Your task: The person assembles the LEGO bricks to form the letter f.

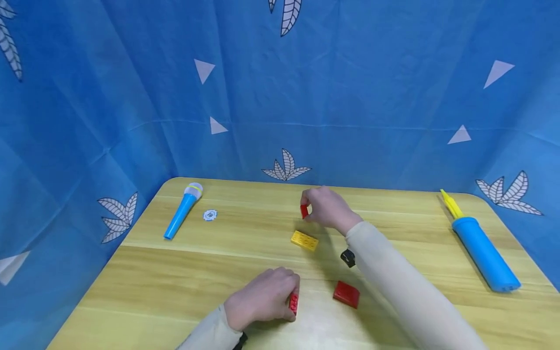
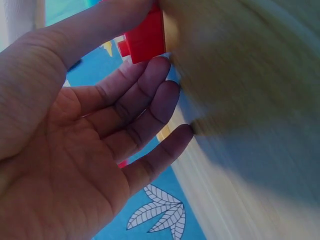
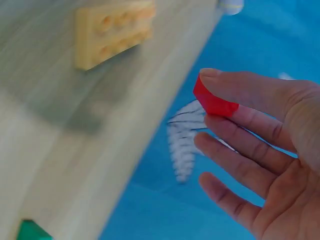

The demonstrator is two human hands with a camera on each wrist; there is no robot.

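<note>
At the table's near middle, the left hand [image 1: 266, 299] pinches a red studded brick [image 1: 293, 303] between thumb and fingers; the left wrist view shows this brick [image 2: 146, 41] by the tabletop. Farther back, the right hand [image 1: 328, 209] holds a small red piece [image 1: 304, 211] above the table, pinched by thumb and fingers in the right wrist view, where the piece [image 3: 214, 100] is partly covered. A yellow studded brick [image 1: 304, 240] lies just in front of the right hand. Another red block [image 1: 346, 294] rests right of the left hand.
A blue toy microphone [image 1: 180, 216] and a round white-and-blue chip [image 1: 210, 215] lie at the back left of the wooden table [image 1: 175, 282]. At the right lies a blue pump [image 1: 485, 253] with a yellow nozzle. The right wrist view shows a green piece [image 3: 33, 231].
</note>
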